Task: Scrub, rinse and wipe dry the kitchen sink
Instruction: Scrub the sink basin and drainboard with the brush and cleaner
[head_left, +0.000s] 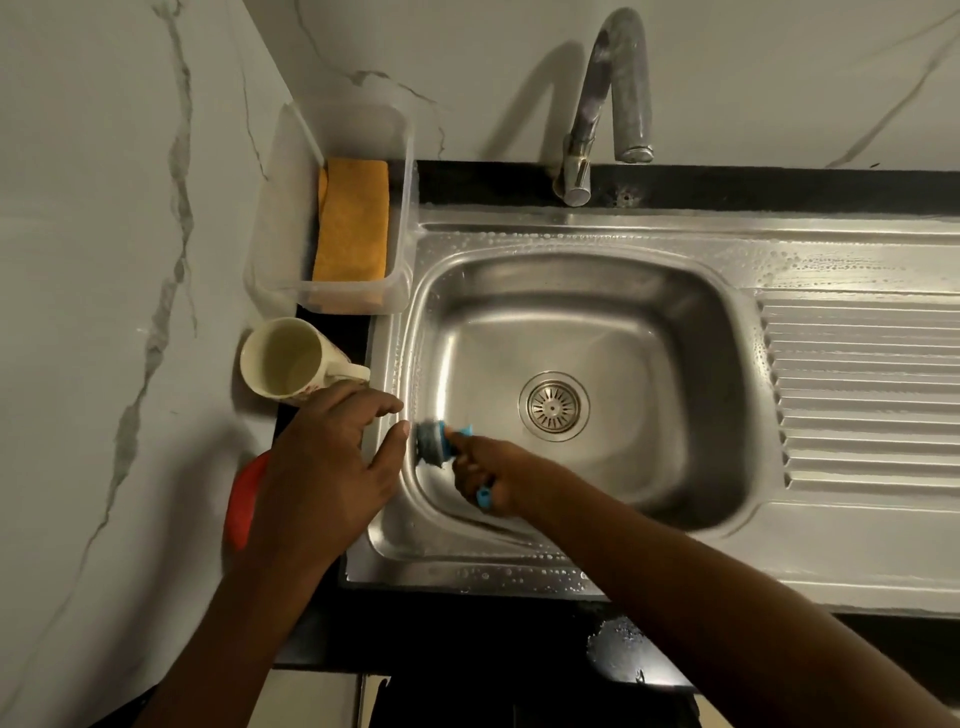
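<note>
Right hand grips the blue-handled scrubber, steel head pressed against the left wall of the sink. Left hand, fingers loose and holding nothing, braces on the rim just beside it. The handle points back toward the wrist. Basin floor and drain lie to the right, nearer the right hand.

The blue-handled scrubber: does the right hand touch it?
Touching. The head view shows the right hand gripping the blue-handled scrubber by its handle.
</note>
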